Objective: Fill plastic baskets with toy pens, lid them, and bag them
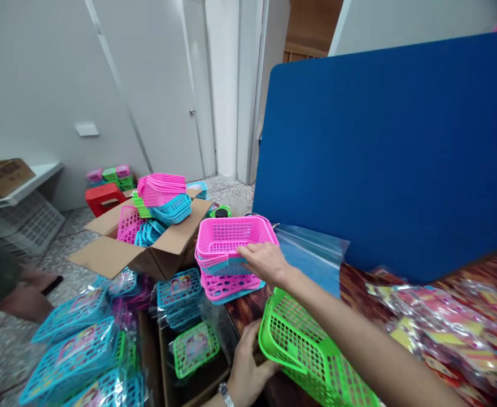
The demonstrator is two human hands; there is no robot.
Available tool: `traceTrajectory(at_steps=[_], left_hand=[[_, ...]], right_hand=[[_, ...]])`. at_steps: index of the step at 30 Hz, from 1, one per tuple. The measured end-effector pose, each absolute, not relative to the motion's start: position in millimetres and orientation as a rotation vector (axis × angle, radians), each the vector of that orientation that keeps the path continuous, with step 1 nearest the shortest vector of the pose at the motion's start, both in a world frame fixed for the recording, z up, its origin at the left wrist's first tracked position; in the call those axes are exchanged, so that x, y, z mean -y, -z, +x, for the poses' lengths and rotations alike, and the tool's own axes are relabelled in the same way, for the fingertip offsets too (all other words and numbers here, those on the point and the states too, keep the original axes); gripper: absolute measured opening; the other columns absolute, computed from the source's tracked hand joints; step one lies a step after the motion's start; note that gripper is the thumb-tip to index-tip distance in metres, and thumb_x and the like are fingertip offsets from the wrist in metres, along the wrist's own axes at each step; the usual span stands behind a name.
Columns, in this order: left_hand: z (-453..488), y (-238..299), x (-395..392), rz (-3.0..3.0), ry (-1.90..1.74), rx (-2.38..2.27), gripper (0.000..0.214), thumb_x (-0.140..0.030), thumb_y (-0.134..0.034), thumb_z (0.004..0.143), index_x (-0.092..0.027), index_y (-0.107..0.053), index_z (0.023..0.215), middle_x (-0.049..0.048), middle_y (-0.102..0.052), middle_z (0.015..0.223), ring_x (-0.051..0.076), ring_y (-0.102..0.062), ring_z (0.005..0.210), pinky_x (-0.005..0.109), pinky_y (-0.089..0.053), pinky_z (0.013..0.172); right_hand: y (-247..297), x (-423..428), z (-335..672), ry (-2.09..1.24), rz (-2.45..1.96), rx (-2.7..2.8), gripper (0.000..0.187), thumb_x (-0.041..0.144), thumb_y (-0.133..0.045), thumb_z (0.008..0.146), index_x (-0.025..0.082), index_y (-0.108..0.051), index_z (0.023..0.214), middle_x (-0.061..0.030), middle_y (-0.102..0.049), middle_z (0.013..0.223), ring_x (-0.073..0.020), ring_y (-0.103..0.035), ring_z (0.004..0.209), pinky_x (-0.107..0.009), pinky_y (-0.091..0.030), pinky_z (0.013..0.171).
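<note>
My right hand (265, 261) is closed on the near rim of the top pink basket (231, 232), in a stack with blue baskets beneath it. Under that stack lie a pink perforated piece (227, 287) and a blue one. Lower down, my left hand (246, 364) curls at the left end of a green plastic basket (303, 333), fingers beside its rim and thumb low against it. My right forearm passes over the green basket and hides part of it. A metal watch band (226, 394) circles my left wrist.
An open carton (104, 255) overflows with pink, blue and green baskets. Wrapped blue baskets (73, 350) crowd the lower left, by a box with a green wrapped one (195, 347). Plastic-wrapped packets (460, 333) cover the right; a blue board (379, 152) stands behind. Another person's leg (24, 294) shows left.
</note>
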State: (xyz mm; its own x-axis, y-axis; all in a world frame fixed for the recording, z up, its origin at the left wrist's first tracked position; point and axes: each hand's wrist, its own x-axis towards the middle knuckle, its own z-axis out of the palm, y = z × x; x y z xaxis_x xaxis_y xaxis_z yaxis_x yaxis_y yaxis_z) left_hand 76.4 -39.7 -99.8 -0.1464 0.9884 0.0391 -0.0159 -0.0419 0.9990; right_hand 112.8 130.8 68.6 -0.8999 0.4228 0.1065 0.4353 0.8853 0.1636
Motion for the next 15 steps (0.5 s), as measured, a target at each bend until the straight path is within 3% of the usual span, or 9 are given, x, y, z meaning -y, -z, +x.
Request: traceTrajectory(at_steps=[10,15], left_hand=[[64,120,46,1.338,-1.244,-1.53,0.056,-0.026,-0.068,0.072,-0.019,-0.05,0.124,0.0121,-0.056,0.124,0.028,-0.052,0.115,0.042,-0.038,0.102],[51,133,53,1.274,-1.16,-1.623,0.081,-0.026,-0.068,0.071,-0.018,-0.027,0.14,0.0147,-0.044,0.137,0.03,-0.042,0.126,0.048,-0.032,0.105]], right_hand=[[-28,-153,88,0.202,-0.816,2.969,0.031,0.029,-0.045,0.09,0.017,-0.05,0.119,-0.0115,-0.062,0.104,-0.0244,-0.058,0.094,-0.034,-0.043,0.075],[-29,-149,106,0.161,-0.76,2.903,0.065,0.041,-0.059,0.083,0.023,-0.03,0.139,-0.0134,-0.046,0.132,-0.0287,-0.04,0.12,-0.048,-0.031,0.098]])
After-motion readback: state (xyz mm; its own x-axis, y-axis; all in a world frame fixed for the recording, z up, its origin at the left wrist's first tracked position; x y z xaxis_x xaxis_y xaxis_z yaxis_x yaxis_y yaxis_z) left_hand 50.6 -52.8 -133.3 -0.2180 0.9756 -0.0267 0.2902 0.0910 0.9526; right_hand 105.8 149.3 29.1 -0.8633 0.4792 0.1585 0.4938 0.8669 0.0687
